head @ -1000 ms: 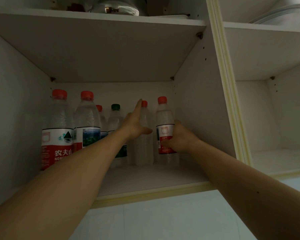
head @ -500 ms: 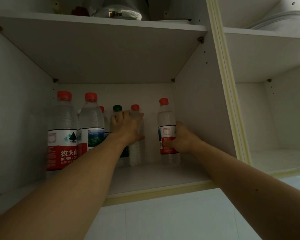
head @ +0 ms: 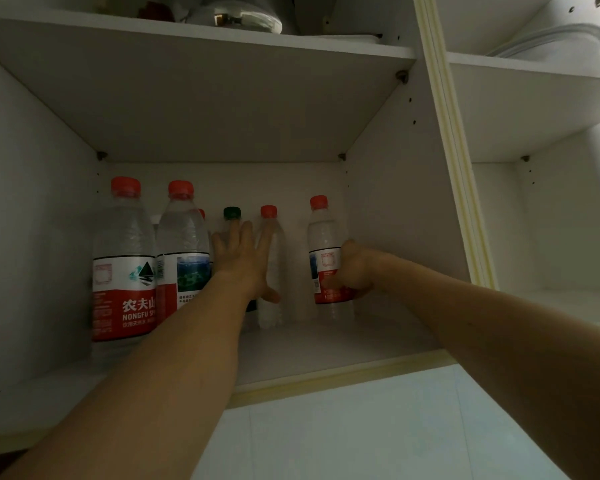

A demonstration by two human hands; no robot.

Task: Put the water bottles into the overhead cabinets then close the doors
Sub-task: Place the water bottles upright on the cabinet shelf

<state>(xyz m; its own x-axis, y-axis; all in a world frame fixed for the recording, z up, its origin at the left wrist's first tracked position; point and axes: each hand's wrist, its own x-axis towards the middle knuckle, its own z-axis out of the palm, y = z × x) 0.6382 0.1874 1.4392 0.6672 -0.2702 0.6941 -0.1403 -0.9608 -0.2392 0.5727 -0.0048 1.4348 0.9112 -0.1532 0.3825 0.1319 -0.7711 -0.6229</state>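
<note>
Head view looked up into an open overhead cabinet (head: 388,209), both bare arms reaching in. The right hand (head: 355,271) was curled round the label of a small red-capped bottle (head: 323,251), gripping it from its right side; that bottle stood upright on the lower shelf (head: 326,344), near the cabinet's right wall. The left hand (head: 245,261) was spread flat, fingers straight, pressed against 2 bottles at the back: its fingers lay on an unlabelled red-capped bottle (head: 272,258) and over the green-capped bottle (head: 231,216) just beside it. The thumb pointed down and to the right, across the lower half of the unlabelled bottle.

To the left of that hand stood 2 bigger bottles nearer the front, side by side and touching: a Nongfu bottle (head: 123,265) with a red and white label, and a blue-label bottle (head: 182,251). The red cap of 1 more bottle (head: 201,213) peeked out behind them. All the bottles were upright.

Above, the upper shelf (head: 201,39) carried some items, too dark to tell apart. A second compartment (head: 548,220) opened on the right. Pale tile wall (head: 361,427) showed beneath the cabinet.
</note>
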